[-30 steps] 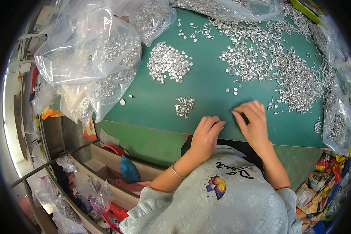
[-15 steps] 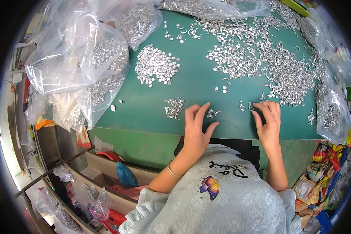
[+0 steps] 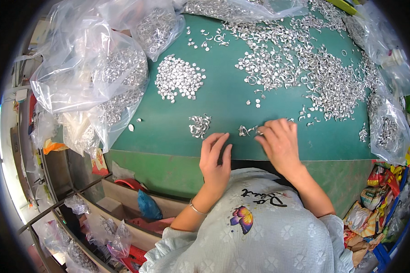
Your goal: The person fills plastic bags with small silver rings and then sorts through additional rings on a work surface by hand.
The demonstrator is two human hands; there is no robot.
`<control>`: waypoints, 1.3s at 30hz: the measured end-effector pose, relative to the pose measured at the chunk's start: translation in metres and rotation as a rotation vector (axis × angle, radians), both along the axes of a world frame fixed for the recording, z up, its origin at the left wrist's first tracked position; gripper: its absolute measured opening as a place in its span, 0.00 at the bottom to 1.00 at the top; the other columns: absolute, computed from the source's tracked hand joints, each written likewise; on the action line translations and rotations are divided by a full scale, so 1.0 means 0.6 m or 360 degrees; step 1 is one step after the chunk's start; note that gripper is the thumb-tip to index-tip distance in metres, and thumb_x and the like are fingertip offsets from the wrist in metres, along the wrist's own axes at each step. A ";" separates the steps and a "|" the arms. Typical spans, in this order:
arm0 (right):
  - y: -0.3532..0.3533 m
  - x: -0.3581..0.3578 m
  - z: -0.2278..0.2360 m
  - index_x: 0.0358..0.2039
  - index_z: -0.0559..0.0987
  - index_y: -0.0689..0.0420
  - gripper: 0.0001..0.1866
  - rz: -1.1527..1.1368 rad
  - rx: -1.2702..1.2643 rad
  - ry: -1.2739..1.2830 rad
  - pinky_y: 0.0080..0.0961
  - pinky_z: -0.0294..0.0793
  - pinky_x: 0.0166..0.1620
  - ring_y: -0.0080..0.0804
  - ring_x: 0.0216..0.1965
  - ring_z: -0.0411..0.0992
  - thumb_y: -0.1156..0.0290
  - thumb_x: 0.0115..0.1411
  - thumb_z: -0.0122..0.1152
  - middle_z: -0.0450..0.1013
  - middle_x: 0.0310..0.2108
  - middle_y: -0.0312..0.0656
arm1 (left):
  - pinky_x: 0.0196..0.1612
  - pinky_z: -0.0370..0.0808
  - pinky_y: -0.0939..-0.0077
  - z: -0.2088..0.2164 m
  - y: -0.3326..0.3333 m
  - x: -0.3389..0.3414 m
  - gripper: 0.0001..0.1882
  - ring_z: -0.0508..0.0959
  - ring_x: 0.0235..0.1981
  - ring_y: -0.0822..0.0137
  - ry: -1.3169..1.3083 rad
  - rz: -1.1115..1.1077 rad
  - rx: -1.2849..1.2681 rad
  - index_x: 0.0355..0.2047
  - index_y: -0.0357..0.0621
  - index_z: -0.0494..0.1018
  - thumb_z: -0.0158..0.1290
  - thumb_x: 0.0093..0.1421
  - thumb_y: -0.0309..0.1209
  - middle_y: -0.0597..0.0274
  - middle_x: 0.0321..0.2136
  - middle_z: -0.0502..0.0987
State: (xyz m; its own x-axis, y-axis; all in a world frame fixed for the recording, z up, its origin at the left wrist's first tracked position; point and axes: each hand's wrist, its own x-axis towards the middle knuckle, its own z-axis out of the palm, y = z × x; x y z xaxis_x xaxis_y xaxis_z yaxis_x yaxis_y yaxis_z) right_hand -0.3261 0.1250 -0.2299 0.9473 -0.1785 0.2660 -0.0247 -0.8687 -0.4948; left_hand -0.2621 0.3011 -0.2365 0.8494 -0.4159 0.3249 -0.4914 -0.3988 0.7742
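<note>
Circling the left wrist is one thin bracelet [image 3: 198, 209]. At the lower left, a wooden compartment [image 3: 168, 209] holds one crumpled blue bag [image 3: 149, 205], and the section beside it holds clear bags of metal parts [image 3: 75, 252]. At the right, colourful packets [image 3: 362, 218] crowd the floor side.

Two bare hands work over the near edge of one green table [image 3: 232, 95]. The left hand [image 3: 215, 166] has its thumb and forefinger parted, with nothing visible between them. The right hand [image 3: 280, 143] is bent, its fingertips at a small cluster of curved metal pieces [image 3: 245, 131], perhaps three or four; whether they grip one cannot be told.

Just beyond the left fingertips lies one small pile of curved pieces [image 3: 199, 126], too tangled to count. Two loose parts [image 3: 131, 128] lie farther left. Farther back stands one heap of flower-shaped pieces [image 3: 180, 77], dozens of them, and at the right one broad spread of mixed parts [image 3: 335, 86], beyond counting.

One large clear bag [image 3: 123, 82], full of metal parts, slumps over the left side; a smaller filled bag [image 3: 157, 29] adjoins it. Another filled bag [image 3: 234, 10] lines the far edge.
</note>
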 end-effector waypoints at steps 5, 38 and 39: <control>-0.022 -0.019 0.002 0.39 0.77 0.60 0.15 -0.0220 0.0159 -0.0143 0.34 0.64 0.41 0.38 0.39 0.67 0.75 0.49 0.66 0.70 0.36 0.41 | 0.52 0.67 0.63 0.004 -0.032 0.000 0.35 0.67 0.50 0.51 0.0154 -0.0162 0.0267 0.56 0.37 0.65 0.65 0.47 0.23 0.48 0.49 0.65; 0.005 0.004 -0.017 0.39 0.75 0.63 0.17 0.0100 0.0465 0.0014 0.33 0.71 0.40 0.41 0.40 0.68 0.82 0.46 0.65 0.66 0.40 0.44 | 0.38 0.71 0.66 -0.002 0.001 -0.002 0.11 0.72 0.34 0.54 0.0038 -0.0351 0.0224 0.37 0.33 0.74 0.54 0.51 0.14 0.53 0.35 0.71; 0.013 0.020 -0.026 0.39 0.75 0.63 0.17 0.0096 0.0461 -0.0057 0.32 0.72 0.40 0.41 0.39 0.69 0.82 0.47 0.65 0.67 0.39 0.44 | 0.37 0.72 0.67 0.000 0.002 -0.011 0.10 0.73 0.34 0.55 0.0053 -0.0355 0.0209 0.35 0.34 0.74 0.54 0.51 0.14 0.53 0.34 0.72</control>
